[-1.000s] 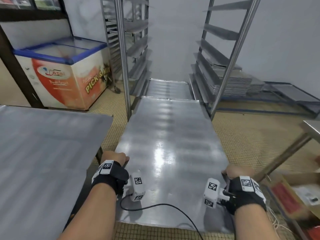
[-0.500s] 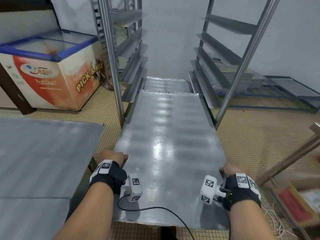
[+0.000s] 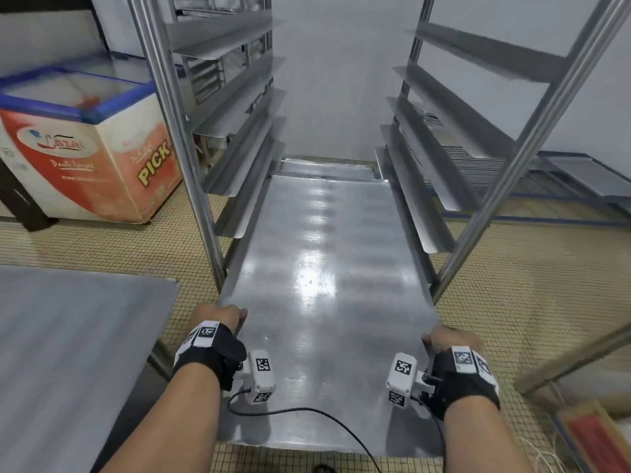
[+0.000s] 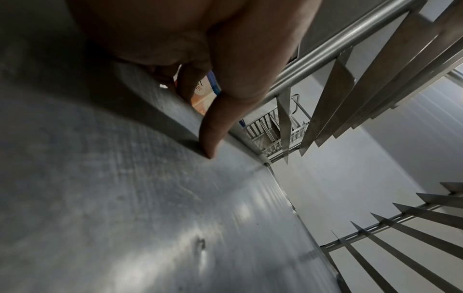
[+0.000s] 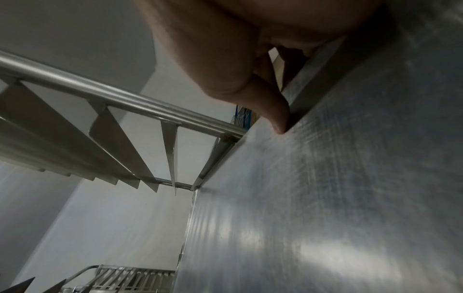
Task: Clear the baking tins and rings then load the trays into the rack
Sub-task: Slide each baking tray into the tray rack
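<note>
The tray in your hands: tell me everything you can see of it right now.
The tray is a long, flat rectangular sheet of dull, scuffed silvery metal with a low raised rim, bare and glaring under the light. It lies about level, far end in between the rack uprights at a low runner level, near end sticking out. The left hand grips its left rim, the right hand its right rim, thumbs on top. Another tray lies just beyond.
</note>
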`<state>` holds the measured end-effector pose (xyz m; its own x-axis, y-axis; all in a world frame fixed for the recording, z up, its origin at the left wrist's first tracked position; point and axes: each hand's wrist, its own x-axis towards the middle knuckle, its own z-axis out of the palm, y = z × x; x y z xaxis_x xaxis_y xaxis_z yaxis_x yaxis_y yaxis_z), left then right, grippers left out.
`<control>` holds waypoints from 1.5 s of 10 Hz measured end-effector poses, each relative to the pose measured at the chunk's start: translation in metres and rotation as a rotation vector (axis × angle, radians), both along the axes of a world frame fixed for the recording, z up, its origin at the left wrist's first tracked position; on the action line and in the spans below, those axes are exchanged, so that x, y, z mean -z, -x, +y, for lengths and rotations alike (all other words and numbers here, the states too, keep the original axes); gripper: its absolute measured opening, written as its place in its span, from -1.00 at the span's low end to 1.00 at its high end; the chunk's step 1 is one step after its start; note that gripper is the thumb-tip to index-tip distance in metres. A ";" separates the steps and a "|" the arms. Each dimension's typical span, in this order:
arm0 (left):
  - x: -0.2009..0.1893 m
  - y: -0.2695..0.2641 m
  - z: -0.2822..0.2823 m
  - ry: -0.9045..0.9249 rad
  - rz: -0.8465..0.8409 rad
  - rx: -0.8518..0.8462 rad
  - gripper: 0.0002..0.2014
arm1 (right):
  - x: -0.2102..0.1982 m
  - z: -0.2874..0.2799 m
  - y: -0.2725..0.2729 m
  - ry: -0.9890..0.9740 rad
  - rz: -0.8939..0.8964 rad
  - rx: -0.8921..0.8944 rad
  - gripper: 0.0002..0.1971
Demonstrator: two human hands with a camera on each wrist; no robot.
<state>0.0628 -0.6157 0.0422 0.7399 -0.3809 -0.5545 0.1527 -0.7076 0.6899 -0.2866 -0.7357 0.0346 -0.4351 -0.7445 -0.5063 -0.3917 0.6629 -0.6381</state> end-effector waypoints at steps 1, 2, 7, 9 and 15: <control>0.003 -0.005 -0.017 0.023 -0.030 -0.010 -0.70 | 0.012 -0.024 -0.002 0.012 -0.054 -0.054 -0.85; 0.001 -0.009 -0.035 0.022 -0.048 -0.017 -0.71 | 0.009 -0.040 -0.010 0.026 -0.082 -0.075 -0.75; 0.000 -0.019 -0.090 -0.004 -0.037 -0.060 -0.42 | -0.002 -0.091 -0.033 0.054 -0.165 0.068 -0.71; -0.009 -0.014 -0.080 -0.015 -0.099 0.031 -0.68 | -0.008 -0.082 -0.035 0.099 -0.132 0.020 -0.63; 0.005 0.072 0.029 -0.246 -0.552 1.117 0.33 | -0.013 0.069 -0.053 0.204 0.465 -1.143 0.10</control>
